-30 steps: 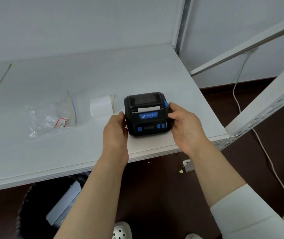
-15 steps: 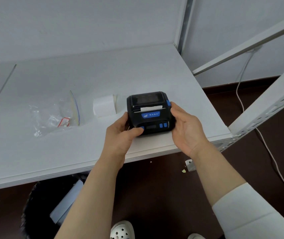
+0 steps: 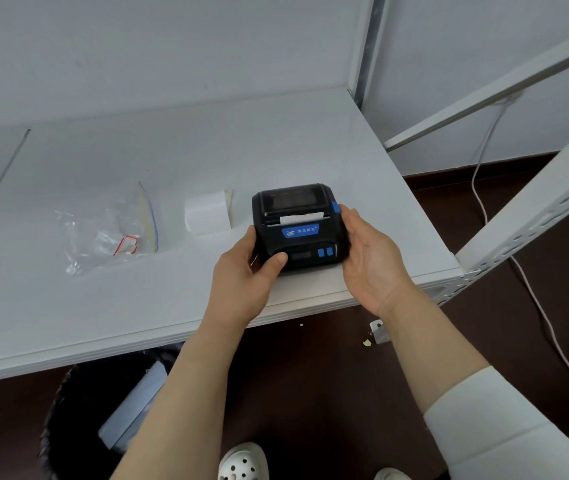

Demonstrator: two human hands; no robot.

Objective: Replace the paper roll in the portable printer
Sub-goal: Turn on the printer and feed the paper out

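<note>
A small black portable printer (image 3: 298,225) with blue buttons sits near the front right of the white shelf (image 3: 172,157). Its lid is down and a strip of white paper sticks out of the slot. My left hand (image 3: 246,275) grips its left side, thumb pressed on the front panel's left end. My right hand (image 3: 368,258) holds the right side, fingertips by the blue latch. A white paper roll (image 3: 207,213) lies on the shelf just left of the printer.
An empty clear plastic bag (image 3: 103,233) lies further left on the shelf. Below the shelf stands a black bin (image 3: 79,420) with paper in it. A metal rack frame (image 3: 525,216) and a white cable (image 3: 553,341) are to the right.
My left thumb moved from the printer's side onto the left end of its front panel. The printer and my right hand stayed almost still.
</note>
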